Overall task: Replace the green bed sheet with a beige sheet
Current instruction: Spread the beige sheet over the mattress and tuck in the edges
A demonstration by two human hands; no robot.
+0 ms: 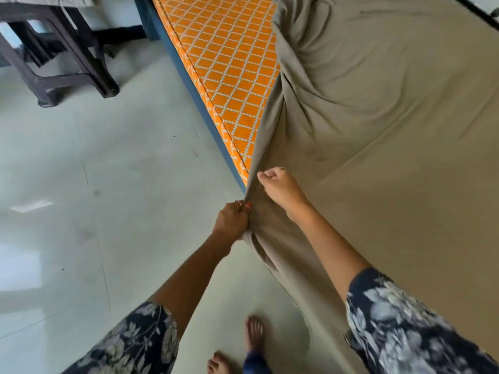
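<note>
— Two hands on one edge of cloth. Left hand (232, 220): forearm stretched forward and slightly right from the lower frame, fingers curled tight, grip closed on a bunched fold of the beige sheet (391, 147) at the bed corner. Ring visible on one finger, red nail on the thumb.

— And the right hand (279, 186)?

— Raised just above and beyond the left, wrist bent, back of hand toward the camera, fingers curled in a narrow grip pinching the same sheet edge. Ring on one finger. Contact points under the fingers hidden by the hand itself.

— Position of the sheet?

— Spread across the right part of the bed, gathered into heavy twisted folds toward the upper centre, hanging down off the near corner past the hands to floor level. Orange lattice-patterned mattress (229, 66) bare along the left strip, blue bed frame (189, 85) edging it.

— Anything cut off or unclear?

— Far end of bed out of frame at top. Dark wooden stool (62, 55) upper left, top cropped. Floral sleeves (399, 325) blurred at the lower edge. Bare feet (253, 336) on the pale tiled floor (81, 184), one partly cut off at the bottom. No way of telling whether the sheet's lower hem touches the floor.
</note>
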